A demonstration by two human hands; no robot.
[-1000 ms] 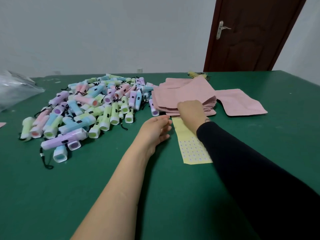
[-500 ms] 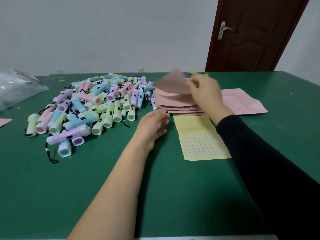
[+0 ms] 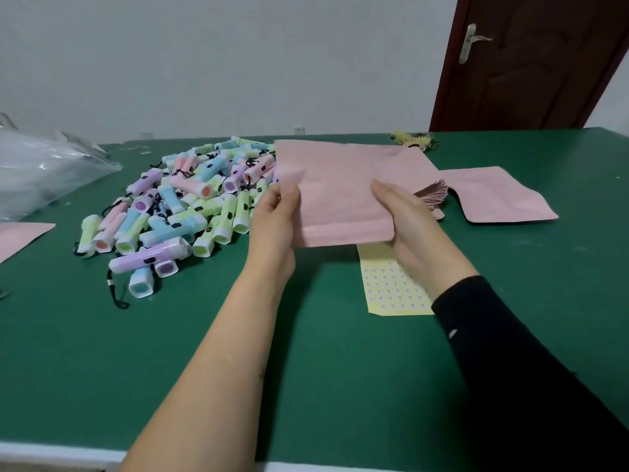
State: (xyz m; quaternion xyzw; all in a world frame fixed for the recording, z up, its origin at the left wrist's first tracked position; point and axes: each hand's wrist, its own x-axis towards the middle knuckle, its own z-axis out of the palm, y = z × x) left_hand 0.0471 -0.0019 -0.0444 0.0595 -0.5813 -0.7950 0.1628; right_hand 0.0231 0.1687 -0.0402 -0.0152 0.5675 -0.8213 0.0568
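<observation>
I hold one pink pouch (image 3: 337, 195) up off the green table (image 3: 306, 369) with both hands. My left hand (image 3: 275, 223) pinches its left edge, thumb on the front. My right hand (image 3: 405, 223) grips its right edge near the lower corner. Behind the raised pouch lies a stack of more pink pouches (image 3: 429, 195), mostly hidden. A heap of pastel flashlights (image 3: 177, 206) in pink, blue, green and purple, with black cords, lies to the left. A yellow sheet of small round stickers (image 3: 391, 291) lies under my right wrist.
A single pink pouch (image 3: 503, 199) lies flat at the right. A clear plastic bag (image 3: 44, 168) sits at the far left, with another pink pouch corner (image 3: 17, 236) below it. A small yellow-and-black bundle (image 3: 412, 139) lies at the table's far edge. A brown door (image 3: 531, 63) stands behind.
My right hand lifted one pouch off the stack and brought it toward me. My left hand rose from the table and took the pouch's left edge.
</observation>
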